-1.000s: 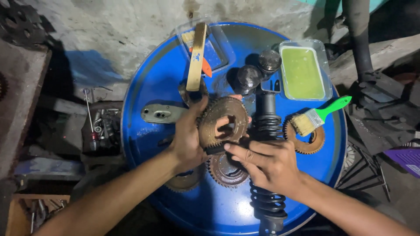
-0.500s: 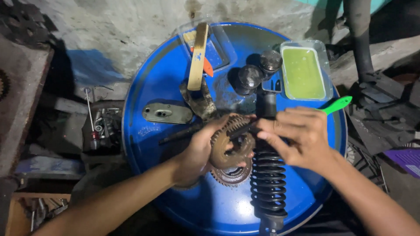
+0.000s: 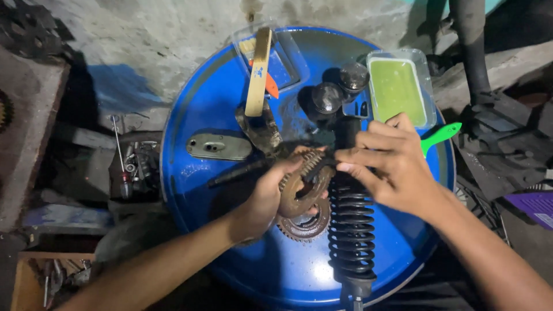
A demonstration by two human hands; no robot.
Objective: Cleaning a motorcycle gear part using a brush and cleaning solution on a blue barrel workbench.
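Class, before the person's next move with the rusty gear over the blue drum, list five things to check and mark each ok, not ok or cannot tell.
1. Left hand grips the rusty toothed metal gear: ok.
2. Right hand fingers meet the gear's top edge: ok.
3. Black coil-spring shock absorber lies flat on the round blue drum top: ok.
4. Clear tray of green paste stands apart from both hands: ok.
5. Gear teeth undamaged: cannot tell.

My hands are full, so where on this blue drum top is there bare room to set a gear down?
Bare patches: the drum lid below the grey metal plate, and the lower right between the coil-spring shock absorber and rim. The top, around the green tray and pistons, is crowded.
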